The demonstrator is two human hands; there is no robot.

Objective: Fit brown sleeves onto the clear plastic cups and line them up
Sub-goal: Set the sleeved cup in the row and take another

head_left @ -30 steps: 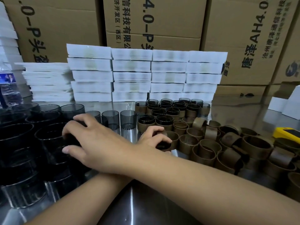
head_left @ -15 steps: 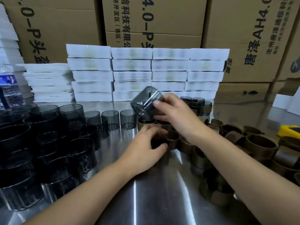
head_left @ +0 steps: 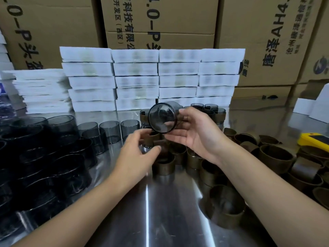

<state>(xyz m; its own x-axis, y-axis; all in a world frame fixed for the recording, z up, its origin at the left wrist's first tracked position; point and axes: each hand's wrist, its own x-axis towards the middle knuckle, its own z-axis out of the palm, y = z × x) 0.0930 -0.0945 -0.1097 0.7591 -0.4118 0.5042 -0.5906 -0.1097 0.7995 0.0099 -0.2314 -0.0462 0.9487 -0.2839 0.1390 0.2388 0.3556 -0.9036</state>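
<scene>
1. Clear cup (head_left: 162, 118): pinched in my right hand (head_left: 194, 134), on its side, axis near–far.
2. Brown sleeve (head_left: 152, 139): gripped by my left hand (head_left: 137, 154), just below the cup; must align along that axis.

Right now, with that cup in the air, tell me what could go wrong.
The right hand holds the clear cup on its side, between fingers and thumb only. If it slips, it could fall among the sleeved cups standing just behind it. The loose brown sleeves crowd close to the right forearm, so a careless sweep may scatter them.
</scene>
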